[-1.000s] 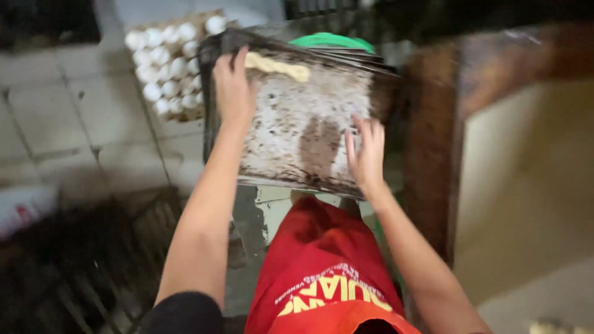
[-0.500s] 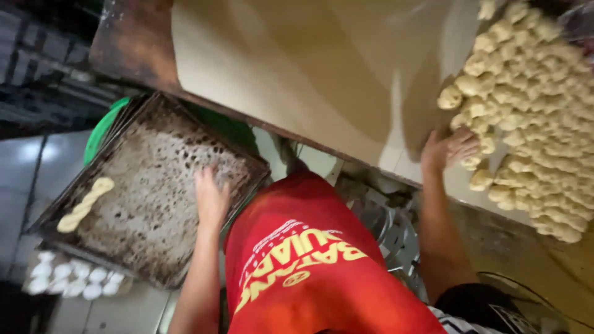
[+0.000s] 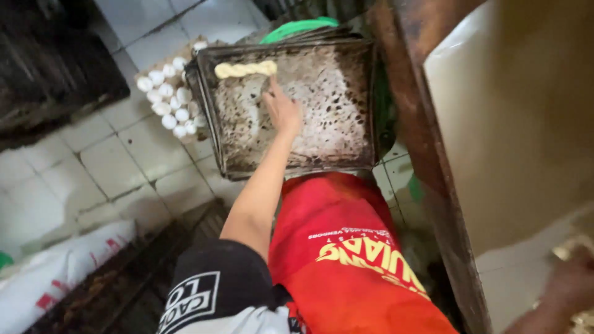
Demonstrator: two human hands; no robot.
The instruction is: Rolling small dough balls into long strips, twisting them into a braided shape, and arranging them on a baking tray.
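One twisted dough piece on one baking tray — left hand flat, holding nothing — right hand blurred, grip unclear.

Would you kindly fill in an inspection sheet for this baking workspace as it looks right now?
Surface: pale worktop with a dark wooden edge, at right.
Job's things: dark, floured baking tray held out low; one twisted dough strip lies near its far edge.
Clutter: carton of white eggs on the tiled floor; white sack at lower left; green round thing behind the tray.
Grippers: left hand flat on the tray, fingertips close to the dough strip; right hand blurred at the lower right, grip unclear.
Cables: nothing seen.
Surroundings: red apron below the tray.
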